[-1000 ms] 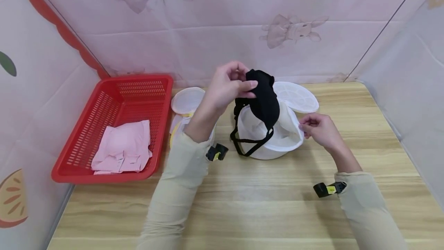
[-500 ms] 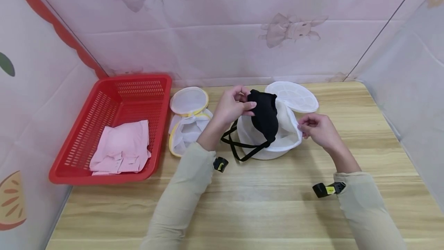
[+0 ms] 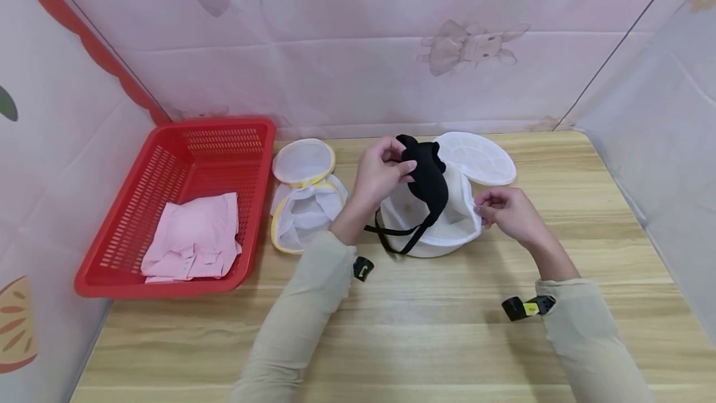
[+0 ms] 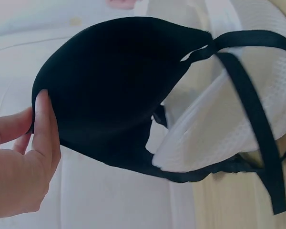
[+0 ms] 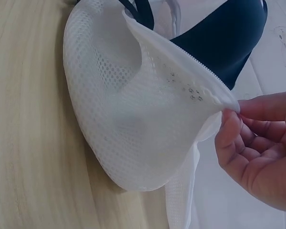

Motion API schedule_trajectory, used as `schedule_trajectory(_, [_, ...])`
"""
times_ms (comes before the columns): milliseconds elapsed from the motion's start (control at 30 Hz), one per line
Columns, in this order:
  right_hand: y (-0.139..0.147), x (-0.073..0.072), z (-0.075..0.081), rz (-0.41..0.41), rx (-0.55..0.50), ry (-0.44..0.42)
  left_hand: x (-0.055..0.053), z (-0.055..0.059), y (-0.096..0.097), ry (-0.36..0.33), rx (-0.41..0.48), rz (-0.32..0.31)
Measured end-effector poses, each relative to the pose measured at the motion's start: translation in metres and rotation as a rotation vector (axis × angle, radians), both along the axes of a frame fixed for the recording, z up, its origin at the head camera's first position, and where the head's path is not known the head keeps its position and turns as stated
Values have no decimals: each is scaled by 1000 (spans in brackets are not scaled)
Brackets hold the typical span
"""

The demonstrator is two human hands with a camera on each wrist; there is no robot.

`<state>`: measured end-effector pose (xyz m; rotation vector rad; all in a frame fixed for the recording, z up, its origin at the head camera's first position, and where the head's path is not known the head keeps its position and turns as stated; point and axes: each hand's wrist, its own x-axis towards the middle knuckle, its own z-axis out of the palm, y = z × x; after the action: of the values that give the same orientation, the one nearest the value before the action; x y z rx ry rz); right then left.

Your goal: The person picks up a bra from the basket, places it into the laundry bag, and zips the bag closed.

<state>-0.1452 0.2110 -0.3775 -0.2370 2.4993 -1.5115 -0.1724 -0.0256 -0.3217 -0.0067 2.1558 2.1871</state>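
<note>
Left hand has the black bra pinched between thumb and fingers at the outer edge of a cup, and the right hand is pinching the zippered rim of the white mesh bag, pulling that side into a little peak. So yeah, both hands are grasping something.

Looks-wise, the bra is plain black with a smooth, rounded molded cup. It's held up tilted over the mouth of the bag, and the thin straps drape across the bag's near-left edge. Can't tell how much of the fabric actually touches the inside. The bag itself is honeycomb mesh, soft-walled, with its round lid flipped back toward the wall.

As for edges and room: there's a wide strip of wood-grain counter between the bag and the person, plus another stretch off to the right before the counter's edge. Left side is tighter, with a yellow-trimmed mesh bag squeezed in just beside a red basket that has pink clothing in it. Behind all that, the counter's back edge runs up to the bunny-print wall.
</note>
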Motion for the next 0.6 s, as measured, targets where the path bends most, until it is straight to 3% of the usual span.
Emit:
schedule_trajectory(233, [-3, 0, 0, 9, -26, 25, 3, -15, 9, 33, -61, -52])
schedule_trajectory(400, [-3, -1, -1, -10, -44, 56, 4, -19, 7, 63, -221, -115])
schedule_trajectory(600, [-2, -3, -4, -55, -97, 64, 7, -19, 0, 99, -455, -234])
